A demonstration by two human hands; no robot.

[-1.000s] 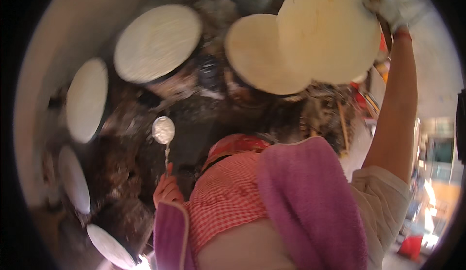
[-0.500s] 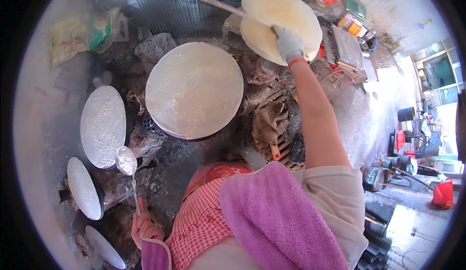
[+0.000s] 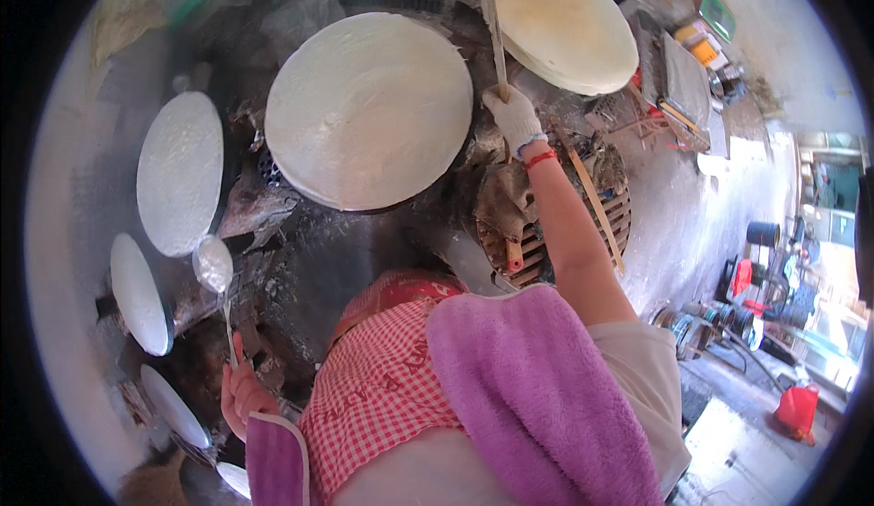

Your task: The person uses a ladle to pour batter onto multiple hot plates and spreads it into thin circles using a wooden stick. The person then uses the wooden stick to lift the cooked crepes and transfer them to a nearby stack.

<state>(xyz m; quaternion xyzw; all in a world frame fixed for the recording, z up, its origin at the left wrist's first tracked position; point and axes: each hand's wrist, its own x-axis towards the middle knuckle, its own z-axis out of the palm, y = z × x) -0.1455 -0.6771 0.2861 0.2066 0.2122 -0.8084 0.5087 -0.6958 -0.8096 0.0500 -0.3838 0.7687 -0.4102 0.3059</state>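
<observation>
The left hand [image 3: 248, 391] gripped a ladle [image 3: 213, 264], the gloved right hand [image 3: 513, 118] a stick [image 3: 494, 28]. Browned flatbreads [image 3: 566, 25] lay stacked at one o'clock; paler rounds [image 3: 369, 110], apparently unfinished, lay from eleven back to eight.

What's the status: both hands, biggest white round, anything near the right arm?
Left hand grips ladle; right gloved hand grips long stick. Biggest white round lies flat ahead. Brown cloth beside right forearm.

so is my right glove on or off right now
On: a white glove covers your right hand, which grips a long stick, and it ends near the red wristband.
</observation>
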